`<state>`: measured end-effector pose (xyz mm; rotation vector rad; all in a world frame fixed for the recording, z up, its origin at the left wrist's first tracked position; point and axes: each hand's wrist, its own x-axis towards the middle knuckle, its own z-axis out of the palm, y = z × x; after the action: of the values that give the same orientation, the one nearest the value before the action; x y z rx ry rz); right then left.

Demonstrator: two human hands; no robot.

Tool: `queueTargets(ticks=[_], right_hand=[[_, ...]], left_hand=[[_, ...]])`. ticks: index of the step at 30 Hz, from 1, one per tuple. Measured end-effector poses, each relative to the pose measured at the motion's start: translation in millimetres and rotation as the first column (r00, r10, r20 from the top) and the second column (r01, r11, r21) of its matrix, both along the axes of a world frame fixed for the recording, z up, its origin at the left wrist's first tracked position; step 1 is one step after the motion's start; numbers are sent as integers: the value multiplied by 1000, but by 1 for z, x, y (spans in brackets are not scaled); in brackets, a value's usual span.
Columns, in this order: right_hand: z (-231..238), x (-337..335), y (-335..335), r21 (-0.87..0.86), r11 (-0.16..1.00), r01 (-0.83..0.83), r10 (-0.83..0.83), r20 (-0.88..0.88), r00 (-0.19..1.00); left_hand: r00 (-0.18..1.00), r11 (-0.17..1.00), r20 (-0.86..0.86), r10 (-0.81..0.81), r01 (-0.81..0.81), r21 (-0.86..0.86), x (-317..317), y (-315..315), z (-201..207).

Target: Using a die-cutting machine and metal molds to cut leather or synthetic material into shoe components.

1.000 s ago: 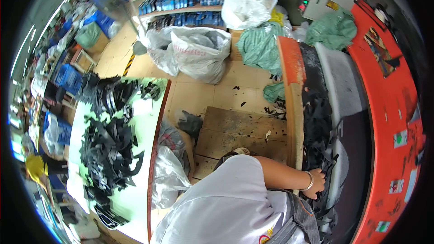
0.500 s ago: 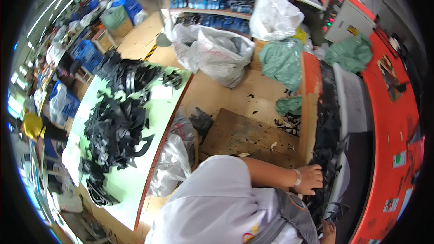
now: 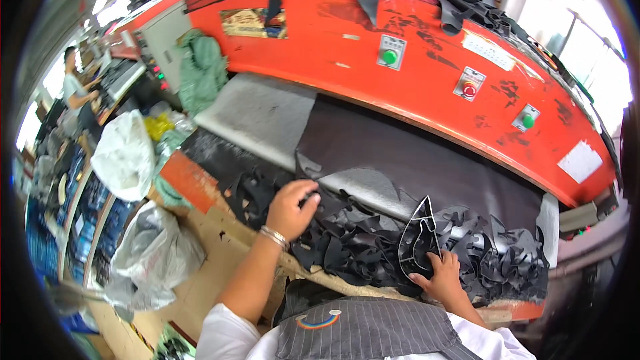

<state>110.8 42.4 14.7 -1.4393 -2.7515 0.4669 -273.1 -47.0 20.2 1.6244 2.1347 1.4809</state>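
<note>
Against the earlier views, the outlook had swung round: the pale green table [image 3: 168,335], prominent half a second before, was reduced to a corner at the near left, and the red machine [image 3: 307,43] now spanned the far side. The left hand [image 3: 293,210] was raised over the left part of the black scraps [image 3: 360,230], fingers partly curled; whether it pinched a piece could not be told. To its right, the metal frame [image 3: 402,250], a thin-walled pointed outline, lay among the scraps with its tip towards the far side. The right hand [image 3: 441,281], only partly visible before, was fully in view at the frame's near end, thumb and fingers parted against it; the firmness of any grip could not be established. This was judged to place the handling at the bench, around the frame. Elsewhere, from left, a co-worker [image 3: 75,97] stood far off, a white bag [image 3: 125,155] and a larger pale sack [image 3: 157,247] occupied the floor, and a green sack [image 3: 202,73] leaned by the machine. A grey pad [image 3: 257,103] lay beyond the scraps, partly covered by a dark sheet [image 3: 413,153] extending right. The heaped scraps stood between the person and that sheet, crowded the frame, and appeared liable to snag it.
</note>
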Motion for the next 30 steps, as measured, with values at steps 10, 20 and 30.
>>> queueTargets(ticks=[10,20,30], right_hand=[[-12,-77,-21,150,959,241,-255,82,964],[43,-163,61,125,992,28,-10,-145,989],[7,-342,174,69,914,-400,405,-83,911]], left_hand=[[748,783,-394,-534,262,-565,-89,173,-58],[872,890,-412,-263,56,-452,-196,160,-77],[965,956,-191,-178,124,-266,-194,160,-85]])
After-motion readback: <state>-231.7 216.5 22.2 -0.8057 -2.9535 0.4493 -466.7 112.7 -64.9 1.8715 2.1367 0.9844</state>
